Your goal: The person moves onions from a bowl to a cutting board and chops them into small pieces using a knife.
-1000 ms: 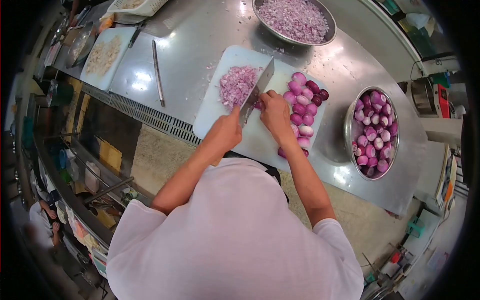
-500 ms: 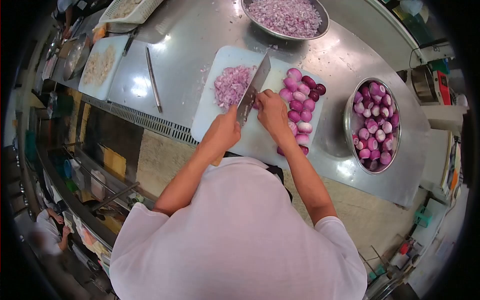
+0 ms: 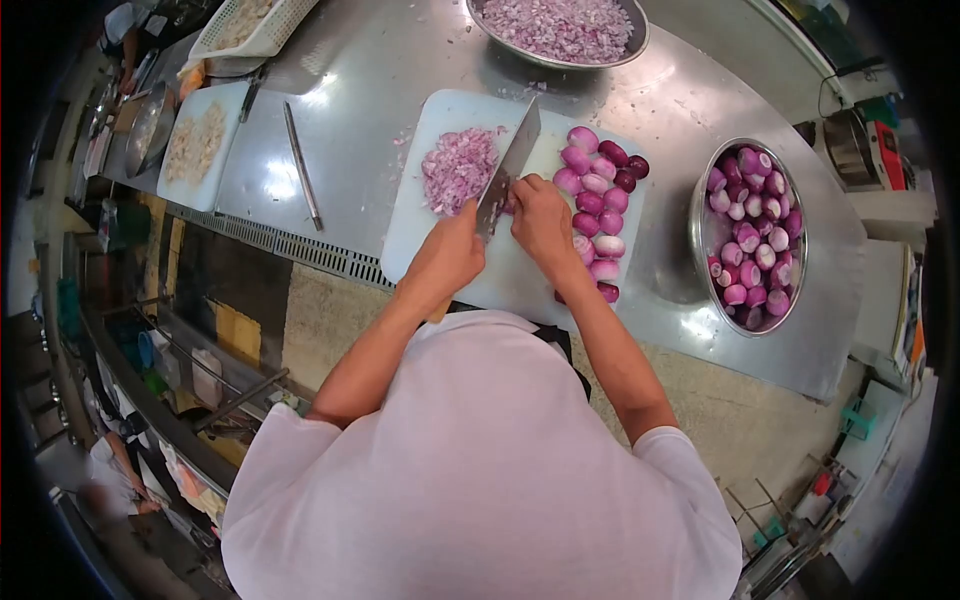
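My left hand [image 3: 447, 252] is wrapped round the handle of a cleaver [image 3: 517, 150], its broad blade standing on edge over a white cutting board [image 3: 412, 220]. Close on the blade's right side, my right hand [image 3: 543, 222] has its fingers curled down on a piece of red onion [image 3: 508, 203], mostly hidden by the fingers and blade. Left of the blade lies a heap of chopped red onion [image 3: 458, 168]. Rows of peeled red onions [image 3: 589, 202] cover the board's right side, beside my right hand and forearm.
On the steel table [image 3: 350, 150], a metal bowl [image 3: 697, 225] of peeled red onions stands right, and another bowl [image 3: 560, 63] of chopped onion at the back. Leftward lie a metal rod [image 3: 302, 165], a second board [image 3: 207, 190] with pale chopped food, and a white basket [image 3: 285, 30]. Another person [image 3: 115, 470] is lower left.
The whole view has shifted slightly. Both hands keep nearly the same place on the board, the cleaver blade still close beside the right fingers.
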Demonstrator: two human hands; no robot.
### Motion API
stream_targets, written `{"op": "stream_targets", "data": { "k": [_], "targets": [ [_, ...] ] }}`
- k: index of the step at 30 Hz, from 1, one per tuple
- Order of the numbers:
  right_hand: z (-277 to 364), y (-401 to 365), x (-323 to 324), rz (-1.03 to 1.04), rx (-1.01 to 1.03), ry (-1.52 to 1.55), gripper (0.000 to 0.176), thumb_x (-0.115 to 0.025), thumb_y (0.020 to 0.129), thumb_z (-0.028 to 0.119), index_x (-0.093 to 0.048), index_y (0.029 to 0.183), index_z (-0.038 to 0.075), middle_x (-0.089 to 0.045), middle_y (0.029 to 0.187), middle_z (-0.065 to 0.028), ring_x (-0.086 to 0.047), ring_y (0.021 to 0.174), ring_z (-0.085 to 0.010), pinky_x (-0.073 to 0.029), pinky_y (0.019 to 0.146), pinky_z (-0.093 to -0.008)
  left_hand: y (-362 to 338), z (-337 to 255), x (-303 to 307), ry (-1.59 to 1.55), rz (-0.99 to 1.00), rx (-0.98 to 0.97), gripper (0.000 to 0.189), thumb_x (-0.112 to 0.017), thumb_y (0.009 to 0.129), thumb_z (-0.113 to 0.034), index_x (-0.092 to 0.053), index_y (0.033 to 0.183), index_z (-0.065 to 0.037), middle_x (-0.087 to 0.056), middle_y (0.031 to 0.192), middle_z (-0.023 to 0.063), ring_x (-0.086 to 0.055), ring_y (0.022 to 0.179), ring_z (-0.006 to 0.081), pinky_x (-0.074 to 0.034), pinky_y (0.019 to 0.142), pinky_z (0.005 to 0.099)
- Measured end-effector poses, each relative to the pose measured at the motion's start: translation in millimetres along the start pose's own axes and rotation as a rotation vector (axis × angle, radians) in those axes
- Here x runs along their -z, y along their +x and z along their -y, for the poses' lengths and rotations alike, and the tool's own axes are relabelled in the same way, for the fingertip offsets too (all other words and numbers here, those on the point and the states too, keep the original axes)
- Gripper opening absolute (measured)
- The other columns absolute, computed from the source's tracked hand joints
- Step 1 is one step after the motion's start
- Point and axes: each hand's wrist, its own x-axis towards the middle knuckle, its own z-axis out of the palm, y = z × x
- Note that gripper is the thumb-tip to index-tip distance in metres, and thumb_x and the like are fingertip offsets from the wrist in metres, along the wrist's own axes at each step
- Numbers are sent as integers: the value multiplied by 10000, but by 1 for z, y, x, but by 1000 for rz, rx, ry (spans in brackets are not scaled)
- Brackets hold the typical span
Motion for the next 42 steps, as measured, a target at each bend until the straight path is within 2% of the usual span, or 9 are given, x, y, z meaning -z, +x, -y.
{"op": "stream_targets", "data": {
  "k": [4,5,10,21,24,26,36,39,42],
  "targets": [
    [-1,0,-2,-23,-10,19,129,-579,746,-43,-608,855,20,-588,885,-130,-586,869,-347,-497,729,-463,1,-3,-10,-9,53,88,242,-522,823,24,-430,1040,82,-600,749,321,-603,761,507,-465,646,553],
    [-1,-3,-1,-35,3,26,119,-578,757,-40,-608,857,15,-590,884,-133,-586,870,-348,-495,729,-460,9,14,-27,10,-86,-45,269,-516,820,36,-432,1069,94,-596,735,323,-606,746,500,-465,639,553],
    [-3,-11,-2,-113,-26,167,83,-579,782,-29,-602,854,7,-587,874,-144,-580,854,-361,-486,721,-460,2,-9,11,93,4,-20,298,-522,800,59,-435,1082,105,-591,703,317,-609,718,490,-461,622,553],
    [-3,-16,-10,-142,-35,158,99,-567,785,-33,-586,874,5,-574,853,-159,-572,838,-373,-475,714,-477,-6,1,-2,183,76,-54,281,-523,770,82,-461,1044,92,-579,666,302,-599,684,485,-458,634,560],
    [-6,-14,-7,-127,-26,131,101,-562,786,-34,-588,876,4,-575,855,-160,-570,835,-373,-475,713,-478,-1,2,0,247,67,-116,330,-534,810,45,-457,1129,87,-596,686,278,-596,694,474,-454,624,536],
    [-3,-16,-9,-170,-12,165,97,-562,785,-32,-586,871,4,-576,857,-160,-572,836,-376,-477,715,-477,-14,-12,13,134,79,-26,342,-532,812,45,-456,1143,85,-602,699,284,-603,705,473,-460,629,533],
    [-3,-19,-13,-157,-68,188,87,-558,786,-44,-579,857,1,-576,864,-158,-576,852,-376,-479,717,-473,-6,0,-4,159,124,-1,326,-532,818,41,-439,1126,91,-611,717,281,-605,707,475,-460,629,537],
    [-7,-19,-11,-197,-18,189,73,-549,792,-45,-574,844,-1,-574,857,-161,-573,843,-373,-476,714,-477,3,-2,-8,128,16,-182,269,-521,794,68,-466,1056,96,-593,708,319,-604,719,495,-460,653,559],
    [-5,-16,-14,-230,-3,215,68,-548,786,-49,-568,829,-1,-573,848,-163,-569,831,-372,-475,710,-475,-3,-17,10,175,97,-20,304,-527,792,65,-461,1086,105,-597,712,318,-607,723,494,-459,652,559]
  ]
}}
